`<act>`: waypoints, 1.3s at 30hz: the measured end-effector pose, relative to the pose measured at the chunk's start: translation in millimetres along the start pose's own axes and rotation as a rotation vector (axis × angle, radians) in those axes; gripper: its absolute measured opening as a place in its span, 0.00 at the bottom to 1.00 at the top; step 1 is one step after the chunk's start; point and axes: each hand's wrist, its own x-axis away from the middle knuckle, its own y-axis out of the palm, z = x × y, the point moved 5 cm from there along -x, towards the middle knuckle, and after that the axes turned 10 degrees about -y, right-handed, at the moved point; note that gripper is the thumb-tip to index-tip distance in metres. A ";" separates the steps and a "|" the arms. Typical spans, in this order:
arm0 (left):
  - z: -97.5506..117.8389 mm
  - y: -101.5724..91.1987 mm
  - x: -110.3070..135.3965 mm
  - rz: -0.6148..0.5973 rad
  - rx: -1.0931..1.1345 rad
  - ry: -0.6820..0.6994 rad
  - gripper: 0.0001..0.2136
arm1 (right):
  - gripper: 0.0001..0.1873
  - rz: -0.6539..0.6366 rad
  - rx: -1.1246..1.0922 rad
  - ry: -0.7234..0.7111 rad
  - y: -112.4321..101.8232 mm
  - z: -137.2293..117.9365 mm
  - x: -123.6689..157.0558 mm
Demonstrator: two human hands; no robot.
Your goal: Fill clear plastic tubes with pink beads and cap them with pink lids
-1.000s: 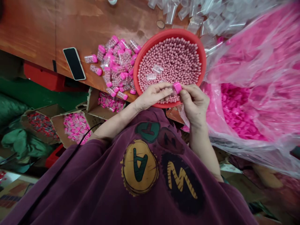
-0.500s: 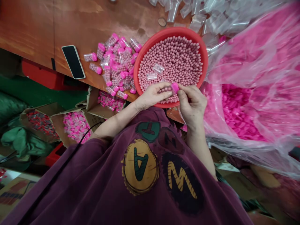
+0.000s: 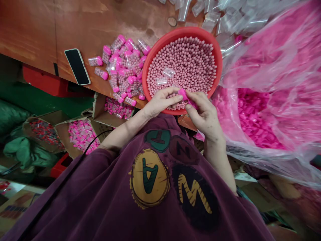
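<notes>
Over the near edge of a red basin [image 3: 144,75], my left hand [image 3: 162,101] pinches a small clear bottle [image 3: 173,96] with pink beads inside; the fingers hide much of it. A bright pink cap [image 3: 182,93] covers the end of the bottle that points right. My right hand [image 3: 204,113] is at that end, thumb and fingers closed round a pink plastic part that touches or lies close to the cap. Pink beads [image 3: 185,60] fill the basin, and two clear empty tubes [image 3: 169,72] lie on top of them.
Left of the basin is a pile of filled, pink-capped bottles [image 3: 125,70], then a phone [image 3: 77,67]. Clear tubes [image 3: 232,18] lie at the back right. A plastic bag of pink caps [image 3: 258,120] stands right. Cardboard boxes [image 3: 81,135] hold small items below the table's left edge.
My right hand has shifted slightly down and its grip on the pink part has changed. The capped end of the bottle has moved a little left.
</notes>
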 end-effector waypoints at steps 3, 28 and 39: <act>1.6 -2.4 1.4 0.036 0.030 0.022 0.22 | 0.29 0.154 -0.061 0.042 9.0 19.3 5.7; -17.0 -1.4 -1.7 -0.070 0.036 -0.052 0.18 | 0.20 0.161 -0.046 0.106 8.0 21.4 0.8; -21.0 -3.0 -4.7 -0.036 0.044 0.022 0.21 | 0.16 -0.052 0.111 -0.072 8.9 -6.2 -3.7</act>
